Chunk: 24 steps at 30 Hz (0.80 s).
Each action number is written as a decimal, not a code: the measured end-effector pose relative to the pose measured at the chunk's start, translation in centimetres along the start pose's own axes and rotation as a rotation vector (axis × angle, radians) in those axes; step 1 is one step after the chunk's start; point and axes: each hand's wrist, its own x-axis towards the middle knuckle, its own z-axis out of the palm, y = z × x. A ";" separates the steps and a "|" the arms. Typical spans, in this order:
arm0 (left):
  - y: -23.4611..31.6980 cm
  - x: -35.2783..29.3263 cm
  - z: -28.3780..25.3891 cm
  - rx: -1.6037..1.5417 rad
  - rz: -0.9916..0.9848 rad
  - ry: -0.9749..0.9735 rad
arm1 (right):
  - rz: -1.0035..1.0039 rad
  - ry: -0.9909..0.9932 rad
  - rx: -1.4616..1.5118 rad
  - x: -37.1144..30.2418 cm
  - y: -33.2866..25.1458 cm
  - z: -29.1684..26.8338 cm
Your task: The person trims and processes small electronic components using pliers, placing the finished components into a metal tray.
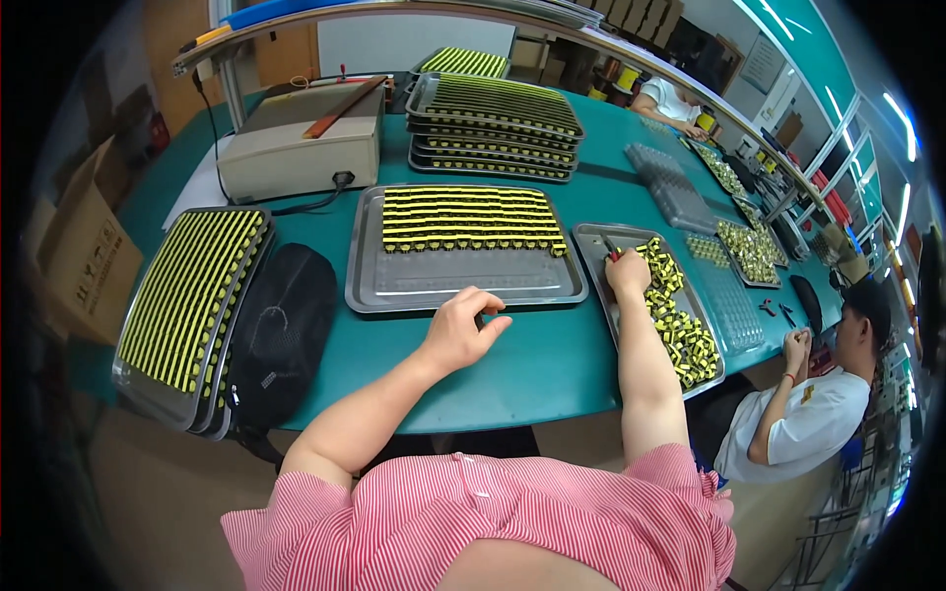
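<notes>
Picking, apparently: right hand [629, 274] at loose yellow-black parts [693, 349], left hand [463, 328] half-curled, both grips unclear; next needs careful lifting.

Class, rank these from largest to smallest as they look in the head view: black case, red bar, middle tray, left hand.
1. Middle tray
2. Black case
3. Left hand
4. Red bar, thin and farther off

Beige instrument housing [301, 163] at rear left of the worktop [512, 382]; reddish-brown bar [345, 106] lying on top. Black case [281, 335] near the front left edge. Cardboard box [99, 261] off the left end. Co-worker [816, 419] in white shirt, seated at right.
</notes>
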 end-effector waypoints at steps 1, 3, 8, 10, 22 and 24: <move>0.2 0.1 -0.3 -0.001 -0.002 -0.004 | 0.038 -0.015 0.116 -0.3 0.0 -0.5; 0.6 0.4 -1.2 -0.035 -0.158 -0.142 | 0.045 -0.047 0.333 -1.1 -0.7 -1.5; 0.1 1.1 -2.0 -0.353 -0.333 -0.118 | -0.149 -0.347 1.155 -6.6 -5.5 -4.2; 1.5 1.1 -2.7 -0.462 -0.443 -0.062 | -0.341 -0.420 1.175 -9.2 -7.3 -5.9; -1.9 -0.4 -1.2 -0.732 -0.556 0.055 | -0.509 -0.577 1.090 -14.7 -9.8 -5.5; -1.9 -0.5 -1.3 -0.821 -0.588 0.022 | -0.471 -0.627 1.255 -14.8 -9.6 -4.6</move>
